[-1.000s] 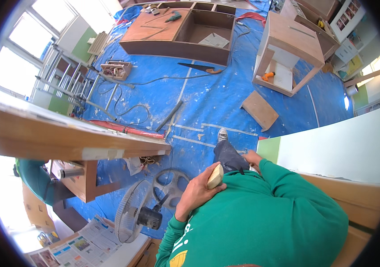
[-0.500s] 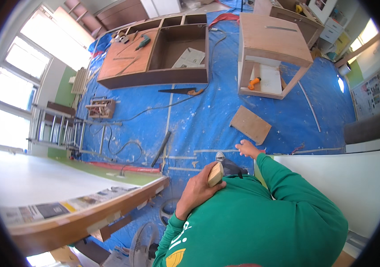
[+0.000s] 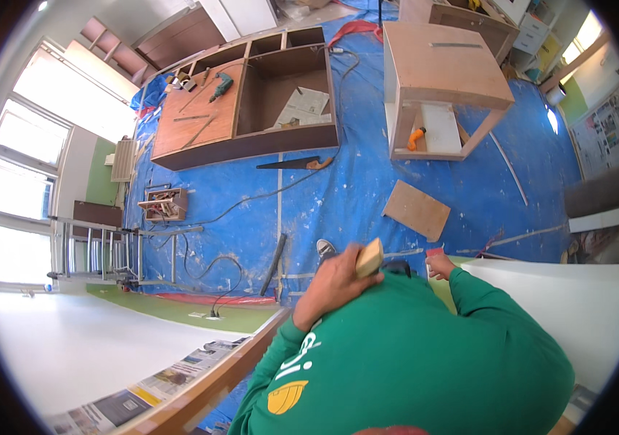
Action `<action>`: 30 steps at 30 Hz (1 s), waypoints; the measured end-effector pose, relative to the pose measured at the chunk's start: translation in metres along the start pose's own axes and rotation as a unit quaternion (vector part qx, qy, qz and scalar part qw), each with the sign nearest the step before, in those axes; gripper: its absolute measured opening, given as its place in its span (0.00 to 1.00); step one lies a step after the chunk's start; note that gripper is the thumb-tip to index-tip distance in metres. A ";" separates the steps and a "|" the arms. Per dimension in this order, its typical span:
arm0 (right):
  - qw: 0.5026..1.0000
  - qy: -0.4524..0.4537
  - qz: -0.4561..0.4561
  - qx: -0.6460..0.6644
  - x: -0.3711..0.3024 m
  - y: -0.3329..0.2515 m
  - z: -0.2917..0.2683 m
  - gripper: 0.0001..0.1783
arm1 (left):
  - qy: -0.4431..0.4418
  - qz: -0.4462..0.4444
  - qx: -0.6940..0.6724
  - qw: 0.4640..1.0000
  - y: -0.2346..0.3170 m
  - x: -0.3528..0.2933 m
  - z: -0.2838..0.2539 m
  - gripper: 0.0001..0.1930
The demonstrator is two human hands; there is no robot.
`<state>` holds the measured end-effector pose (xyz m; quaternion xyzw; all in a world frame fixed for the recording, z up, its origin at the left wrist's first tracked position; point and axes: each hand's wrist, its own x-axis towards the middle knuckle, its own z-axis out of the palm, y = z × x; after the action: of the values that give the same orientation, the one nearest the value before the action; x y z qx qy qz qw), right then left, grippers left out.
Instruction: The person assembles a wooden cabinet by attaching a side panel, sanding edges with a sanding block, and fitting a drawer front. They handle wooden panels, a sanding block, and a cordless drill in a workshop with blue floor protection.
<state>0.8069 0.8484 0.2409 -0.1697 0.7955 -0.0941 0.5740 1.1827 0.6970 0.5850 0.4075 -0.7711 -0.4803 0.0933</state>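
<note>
My left hand (image 3: 337, 285) is closed around a pale wooden block (image 3: 370, 259), held close against the front of my green shirt. The block's angled end sticks out past my fingers. On the other side, my right hand (image 3: 441, 267) is curled near my waist, beside the white panel (image 3: 541, 283). A small reddish patch shows at its fingertips; whether it is a thing or the fingers themselves is too small to tell. A flat brown board (image 3: 417, 210) lies on the floor ahead of that hand.
Blue sheeting (image 3: 251, 210) covers the floor. Ahead stand a low brown cabinet (image 3: 244, 148) with a drill (image 3: 221, 86) on it and a wooden frame unit (image 3: 454, 61). A handsaw (image 3: 291, 164), cable and toolbox (image 3: 164, 205) lie around. A white-topped surface (image 3: 106, 348) is at my left.
My right hand has drawn back toward my waist and curled. My left hand, still gripping the block, has shifted slightly right. The view has turned, and the left surface shows lower.
</note>
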 end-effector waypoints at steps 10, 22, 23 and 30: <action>0.993 0.050 -0.070 0.082 -0.004 -0.065 0.029 0.19 | -0.077 0.035 0.034 0.996 -0.026 0.085 -0.100 0.30; 0.946 0.175 -0.267 0.062 0.029 -0.305 -0.002 0.29 | -0.162 0.051 0.005 0.986 -0.057 0.259 -0.134 0.33; 0.948 0.166 -0.270 0.035 0.039 -0.334 -0.008 0.29 | -0.165 0.030 0.011 0.986 -0.060 0.281 -0.140 0.33; 0.949 0.048 -0.303 -0.071 0.210 -0.519 -0.029 0.28 | -0.081 -0.253 -0.247 0.932 -0.160 0.449 -0.156 0.35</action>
<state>0.8042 0.2880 0.2442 -0.4384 0.7379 -0.2145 0.4661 1.0605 0.2379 0.4245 0.5127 -0.5046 -0.6947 0.0036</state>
